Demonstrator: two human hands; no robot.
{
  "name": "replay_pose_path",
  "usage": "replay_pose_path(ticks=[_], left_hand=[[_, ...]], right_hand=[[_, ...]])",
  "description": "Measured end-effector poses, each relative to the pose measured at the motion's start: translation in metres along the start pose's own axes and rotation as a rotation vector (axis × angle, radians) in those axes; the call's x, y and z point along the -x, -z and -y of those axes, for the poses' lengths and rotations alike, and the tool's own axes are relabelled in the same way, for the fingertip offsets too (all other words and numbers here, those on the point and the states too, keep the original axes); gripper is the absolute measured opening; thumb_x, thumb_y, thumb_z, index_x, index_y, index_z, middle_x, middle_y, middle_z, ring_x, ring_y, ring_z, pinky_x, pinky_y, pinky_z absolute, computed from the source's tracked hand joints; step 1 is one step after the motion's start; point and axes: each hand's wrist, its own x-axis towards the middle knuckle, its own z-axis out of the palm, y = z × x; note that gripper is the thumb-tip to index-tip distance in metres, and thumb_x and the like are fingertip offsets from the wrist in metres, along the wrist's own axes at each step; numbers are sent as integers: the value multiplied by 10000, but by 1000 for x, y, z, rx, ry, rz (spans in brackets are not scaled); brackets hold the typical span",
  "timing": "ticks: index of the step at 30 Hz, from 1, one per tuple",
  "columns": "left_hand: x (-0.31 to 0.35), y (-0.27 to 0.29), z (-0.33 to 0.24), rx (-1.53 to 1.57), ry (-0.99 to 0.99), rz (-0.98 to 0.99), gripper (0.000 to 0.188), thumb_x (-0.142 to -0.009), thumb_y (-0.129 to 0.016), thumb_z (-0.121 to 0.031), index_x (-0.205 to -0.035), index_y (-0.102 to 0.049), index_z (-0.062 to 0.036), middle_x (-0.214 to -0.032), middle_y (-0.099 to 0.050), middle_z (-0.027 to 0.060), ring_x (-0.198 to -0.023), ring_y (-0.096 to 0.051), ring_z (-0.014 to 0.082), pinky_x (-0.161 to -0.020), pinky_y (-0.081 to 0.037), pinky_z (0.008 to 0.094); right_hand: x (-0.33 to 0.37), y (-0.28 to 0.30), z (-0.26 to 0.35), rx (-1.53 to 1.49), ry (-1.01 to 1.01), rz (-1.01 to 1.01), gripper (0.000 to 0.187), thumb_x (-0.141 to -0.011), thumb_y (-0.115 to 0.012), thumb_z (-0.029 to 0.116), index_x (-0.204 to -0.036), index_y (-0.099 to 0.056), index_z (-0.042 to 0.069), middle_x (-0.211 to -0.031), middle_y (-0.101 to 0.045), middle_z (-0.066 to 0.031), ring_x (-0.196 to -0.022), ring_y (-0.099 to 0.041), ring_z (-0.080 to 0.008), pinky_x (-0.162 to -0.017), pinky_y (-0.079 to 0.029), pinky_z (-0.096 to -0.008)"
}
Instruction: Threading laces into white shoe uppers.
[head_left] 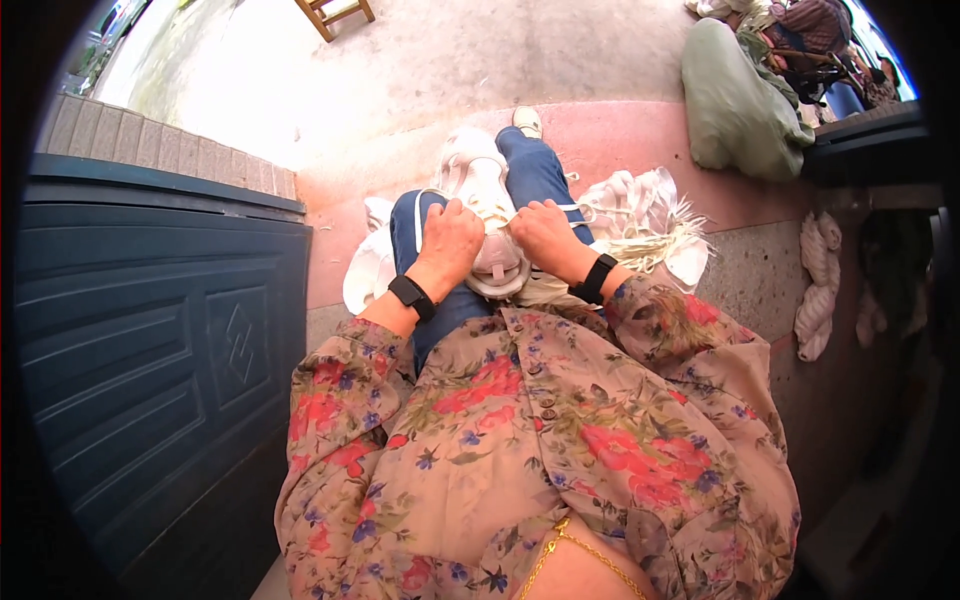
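I steady the white sneaker (484,205) on my lap across my jeans (530,175), my left hand (449,240) pressed closed on its side and my right hand (545,236) pinching its lace, so it cannot slide.

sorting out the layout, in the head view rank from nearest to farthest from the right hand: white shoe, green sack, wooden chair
1. white shoe: on the lap, under the right hand, touching it.
2. green sack: on the floor, up and to the right.
3. wooden chair: top edge, far across the floor, to the left.
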Motion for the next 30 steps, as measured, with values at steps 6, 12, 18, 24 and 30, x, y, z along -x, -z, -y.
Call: replay_pose_path(ticks=[6, 12, 18, 24, 30], left_hand=[[10, 2, -4, 308, 378, 43, 96, -706, -594, -170, -711, -609, -75, -714, -583, 45, -808, -512, 216, -660, -364, 365], [23, 8, -16, 93, 352, -100, 210, -693, -650, -251, -746, -593, -56, -724, -567, 67, -804, -490, 236, -646, -358, 378], [23, -1, -25, 53, 375, -51, 196, -693, -637, -215, -767, -562, -49, -755, -551, 69, -837, -476, 231, -634, -362, 372], [30, 1, -19, 103, 395, -179, 79, -711, -542, -118, -740, -544, -44, -725, -542, 74, -797, -485, 239, -623, -380, 361], [29, 0, -26, 51, 373, -75, 112, -739, -581, -140, -732, -544, -35, -706, -537, 81, -760, -487, 257, -633, -389, 373]], right_hand=[[13, 7, 14, -105, -243, -125, 189, -717, -607, 256, -752, -619, 71, -804, -552, -71, -861, -488, -230, -717, -367, -373], [14, 5, 15, -12, -330, -70, 127, -716, -564, 142, -728, -592, 19, -794, -540, -97, -829, -486, -253, -708, -377, -369], [15, 0, 9, -337, -338, -146, 96, -704, -504, 23, -779, -559, 0, -784, -551, -150, -812, -502, -311, -706, -412, -394], [16, 0, 7, -305, -204, -178, 124, -695, -507, 17, -814, -543, 13, -762, -568, -122, -795, -514, -287, -720, -422, -366], [6, 11, 6, 27, 23, 19, 100, -680, -558, 98, -770, -582, 63, -756, -578, -55, -793, -526, -205, -686, -407, -302]])
